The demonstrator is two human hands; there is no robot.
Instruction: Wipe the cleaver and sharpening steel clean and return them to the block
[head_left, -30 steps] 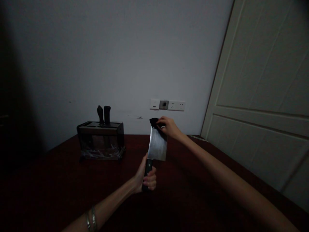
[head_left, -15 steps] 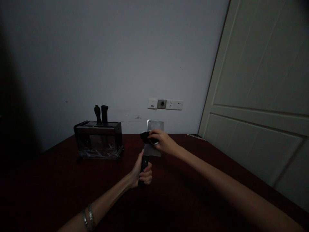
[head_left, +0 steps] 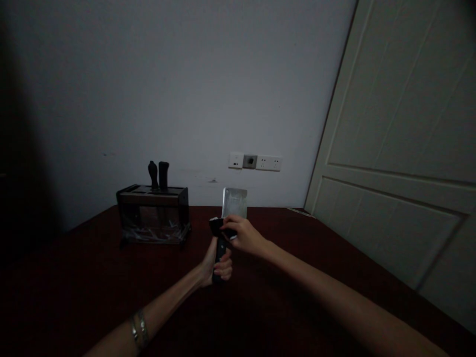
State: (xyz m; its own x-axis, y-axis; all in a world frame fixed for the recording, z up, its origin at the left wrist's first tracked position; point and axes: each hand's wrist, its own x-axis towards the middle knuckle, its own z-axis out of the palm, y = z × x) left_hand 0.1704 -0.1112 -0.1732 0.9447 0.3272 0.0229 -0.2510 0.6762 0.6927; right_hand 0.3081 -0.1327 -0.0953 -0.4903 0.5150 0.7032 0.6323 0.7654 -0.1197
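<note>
My left hand (head_left: 220, 265) is wrapped round the black handle of a cleaver (head_left: 235, 202), whose broad metal blade points up and away from me. In my right hand (head_left: 241, 234) is a dark cloth (head_left: 216, 226) with a pale edge, pinched over the lower blade close to the handle. The cloth and fingers hide that part of the blade. Left of both hands stands a dark knife holder (head_left: 152, 198) with a see-through front, and two black handles (head_left: 163, 174) stick up from its top.
Everything rests on or above a dark red table (head_left: 260, 297). A pale wall with a row of sockets (head_left: 255, 161) rises behind it. On the right a white panelled door (head_left: 394, 198) borders the table. The light is dim.
My right hand and the cloth have slid down the blade toward the handle, baring more of its upper part. The left hand keeps its grip.
</note>
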